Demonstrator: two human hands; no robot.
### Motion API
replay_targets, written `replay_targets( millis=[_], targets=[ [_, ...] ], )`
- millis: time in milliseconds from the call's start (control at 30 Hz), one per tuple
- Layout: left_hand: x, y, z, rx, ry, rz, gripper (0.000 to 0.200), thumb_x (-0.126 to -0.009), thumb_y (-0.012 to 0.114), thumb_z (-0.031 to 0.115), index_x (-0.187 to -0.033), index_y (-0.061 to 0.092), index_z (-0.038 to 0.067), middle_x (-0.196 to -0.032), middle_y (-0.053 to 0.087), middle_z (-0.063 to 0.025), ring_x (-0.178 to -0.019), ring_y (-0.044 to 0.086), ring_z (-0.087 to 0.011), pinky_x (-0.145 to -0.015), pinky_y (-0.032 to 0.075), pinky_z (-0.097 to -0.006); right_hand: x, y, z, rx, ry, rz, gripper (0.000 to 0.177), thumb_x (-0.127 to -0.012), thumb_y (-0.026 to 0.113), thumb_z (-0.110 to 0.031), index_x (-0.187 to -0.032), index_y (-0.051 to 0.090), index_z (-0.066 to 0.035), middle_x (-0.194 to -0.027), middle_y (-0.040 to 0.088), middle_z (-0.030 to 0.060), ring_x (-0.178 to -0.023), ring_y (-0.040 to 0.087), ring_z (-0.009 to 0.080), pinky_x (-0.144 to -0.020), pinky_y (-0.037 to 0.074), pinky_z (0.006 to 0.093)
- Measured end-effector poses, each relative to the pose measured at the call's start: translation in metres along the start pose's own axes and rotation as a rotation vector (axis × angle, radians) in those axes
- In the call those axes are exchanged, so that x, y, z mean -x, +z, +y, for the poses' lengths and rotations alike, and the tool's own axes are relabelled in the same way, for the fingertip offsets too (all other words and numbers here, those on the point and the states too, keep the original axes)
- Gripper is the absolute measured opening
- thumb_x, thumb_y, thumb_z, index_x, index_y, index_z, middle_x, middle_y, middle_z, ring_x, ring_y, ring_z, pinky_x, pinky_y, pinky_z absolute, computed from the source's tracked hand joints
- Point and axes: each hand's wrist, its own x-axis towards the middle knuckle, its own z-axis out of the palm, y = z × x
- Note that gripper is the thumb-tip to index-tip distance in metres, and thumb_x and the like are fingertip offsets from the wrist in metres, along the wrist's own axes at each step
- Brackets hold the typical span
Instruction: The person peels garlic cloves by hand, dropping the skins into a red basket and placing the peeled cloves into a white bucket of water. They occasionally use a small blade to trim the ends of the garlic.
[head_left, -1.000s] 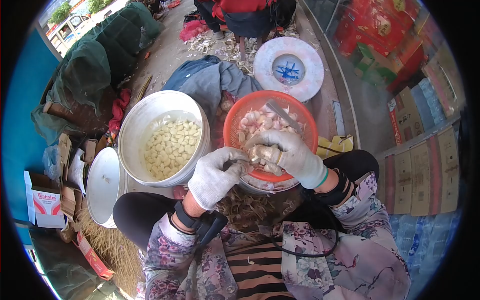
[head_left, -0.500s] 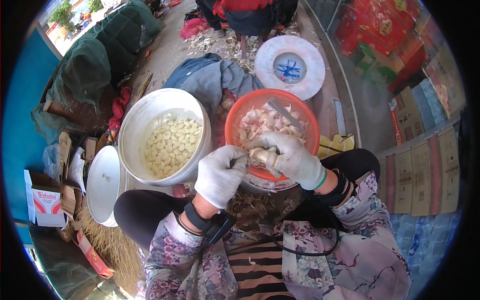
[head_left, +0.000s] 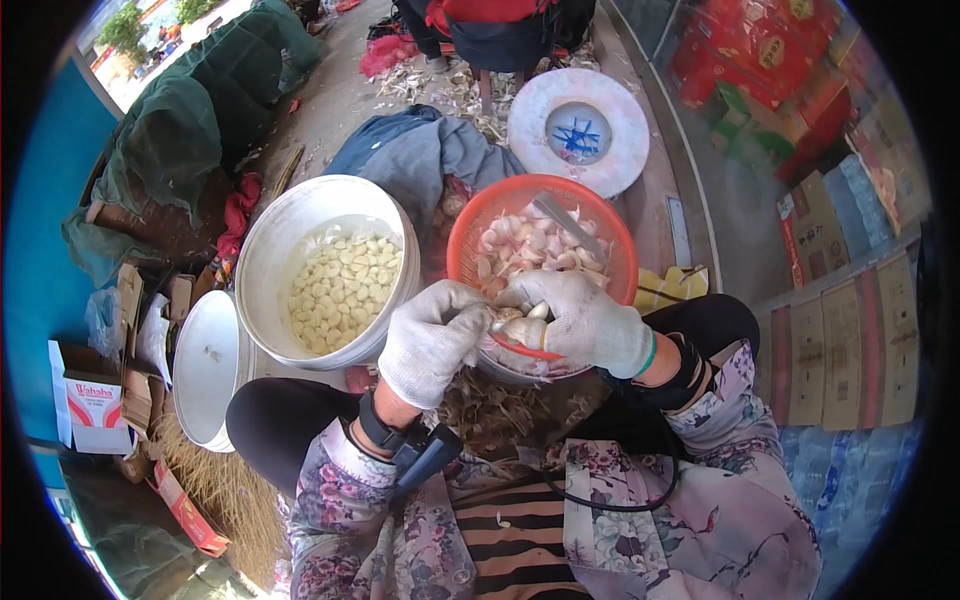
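My right hand (head_left: 590,322), in a white knit glove, is wrapped round garlic (head_left: 524,330), with parted cloves showing between thumb and fingers. Beside it, my gloved left hand (head_left: 432,342) is closed in a pinch at the garlic's left side; what its fingertips grip is hidden. Both hands are over the near rim of an orange-red basket (head_left: 462,243). Inside the basket lie many unpeeled pinkish garlic cloves (head_left: 535,243) and a flat grey metal blade (head_left: 568,224). To the left, a white bucket (head_left: 262,235) contains peeled pale cloves (head_left: 342,285) in liquid.
A white lid (head_left: 205,385) leans left of the bucket. Behind the basket are a round white lid-like disc (head_left: 625,135) and grey-blue cloth (head_left: 420,160). Cardboard boxes (head_left: 840,350) line the right side. Garlic skins litter the ground near another person's legs (head_left: 425,35).
My left hand has shifted slightly left and up. In my right hand the garlic has turned, and separate cloves now show more clearly.
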Motion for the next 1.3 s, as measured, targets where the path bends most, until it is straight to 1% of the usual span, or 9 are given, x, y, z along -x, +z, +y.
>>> replay_targets(
  millis=[200, 500, 667, 800, 867, 967, 1133, 1233, 1300],
  targets=[
    [0.003, 0.001, 0.004, 0.03, 0.03, -0.018, 0.017, -0.093, 0.054, 0.01, -0.102, 0.061, -0.002, -0.071, 0.065, -0.0047, -0.051, 0.051, -0.0055, -0.046, 0.039, -0.0186, 0.002, 0.006, 0.0, -0.295, -0.01, 0.034, 0.023, -0.086, 0.069, -0.014, -0.1, 0.062, 0.003, -0.086, 0.068, 0.0118, -0.078, 0.066, 0.0162, -0.07, 0.052, 0.0307],
    [0.003, -0.008, 0.006, 0.273, 0.02, 0.021, 0.013, -0.092, 0.055, 0.009, -0.097, 0.06, -0.002, -0.071, 0.064, -0.0073, -0.051, 0.052, -0.0081, -0.047, 0.04, -0.0194, 0.003, 0.011, 0.003, 0.09, -0.04, 0.08, 0.019, -0.082, 0.064, -0.012, -0.098, 0.062, -0.001, -0.087, 0.064, 0.005, -0.068, 0.062, 0.0147, -0.063, 0.05, 0.0305],
    [0.009, -0.038, 0.016, 0.225, 0.036, -0.152, 0.014, -0.088, 0.059, 0.01, -0.094, 0.06, -0.003, -0.073, 0.065, -0.0088, -0.056, 0.057, -0.0097, -0.05, 0.044, -0.0208, 0.002, -0.016, 0.001, -0.775, 0.128, -0.094, 0.022, -0.087, 0.06, -0.021, -0.095, 0.062, -0.001, -0.085, 0.062, 0.004, -0.055, 0.054, 0.0105, -0.051, 0.043, 0.024],
    [0.008, -0.053, 0.029, -0.376, -0.026, -0.387, 0.013, -0.084, 0.064, 0.006, -0.095, 0.068, 0.0, -0.076, 0.068, -0.0077, -0.067, 0.064, -0.0112, -0.062, 0.051, -0.0257, 0.001, -0.028, 0.006, -1.182, 0.197, -0.045, 0.027, -0.096, 0.055, -0.03, -0.099, 0.06, -0.003, -0.084, 0.062, 0.0046, -0.052, 0.05, 0.0069, -0.045, 0.038, 0.0188],
    [0.006, -0.053, 0.02, -0.668, 0.267, -0.527, 0.019, -0.08, 0.07, 0.014, -0.096, 0.069, 0.003, -0.085, 0.068, -0.0126, -0.077, 0.066, -0.024, -0.07, 0.052, -0.0332, 0.0, -0.027, 0.014, -1.279, 0.227, 0.034, 0.028, -0.096, 0.057, -0.03, -0.102, 0.059, -0.002, -0.081, 0.059, 0.0065, -0.052, 0.048, 0.0064, -0.04, 0.034, 0.0184],
    [0.006, -0.051, 0.002, -0.811, 0.34, -0.521, 0.02, -0.078, 0.07, 0.015, -0.095, 0.07, 0.004, -0.092, 0.067, -0.0143, -0.085, 0.064, -0.0328, -0.077, 0.052, -0.0377, -0.003, -0.035, 0.026, -1.005, 0.208, 0.002, 0.029, -0.095, 0.058, -0.029, -0.106, 0.061, -0.002, -0.08, 0.057, 0.004, -0.053, 0.048, 0.0056, -0.041, 0.035, 0.0185],
    [-0.002, -0.05, -0.017, -0.761, 0.405, -0.408, 0.017, -0.078, 0.066, -0.001, -0.094, 0.071, 0.003, -0.089, 0.068, -0.0134, -0.086, 0.065, -0.0309, -0.076, 0.053, -0.0348, -0.003, -0.036, 0.018, -0.561, 0.204, -0.024, 0.028, -0.093, 0.057, -0.014, -0.117, 0.064, -0.003, -0.085, 0.064, 0.0052, -0.079, 0.059, 0.0114, -0.072, 0.047, 0.0229],
    [-0.002, -0.043, -0.017, -0.651, 0.288, -0.26, 0.02, -0.081, 0.065, -0.001, -0.099, 0.071, 0.002, -0.084, 0.069, -0.0125, -0.078, 0.067, -0.0234, -0.071, 0.053, -0.0302, -0.008, -0.03, 0.026, 0.128, -0.209, -0.078, 0.028, -0.091, 0.059, -0.016, -0.117, 0.065, -0.006, -0.093, 0.065, 0.0082, -0.084, 0.063, 0.0186, -0.078, 0.049, 0.0303],
    [0.001, -0.039, -0.002, -0.527, 0.018, -0.225, 0.02, -0.083, 0.064, 0.0, -0.102, 0.07, 0.0, -0.08, 0.069, -0.0115, -0.073, 0.065, -0.0179, -0.068, 0.053, -0.0279, -0.008, -0.017, 0.032, 0.352, -0.265, -0.109, 0.026, -0.088, 0.061, -0.017, -0.112, 0.066, -0.008, -0.102, 0.064, 0.011, -0.089, 0.063, 0.0284, -0.082, 0.049, 0.0385]
  ],
)
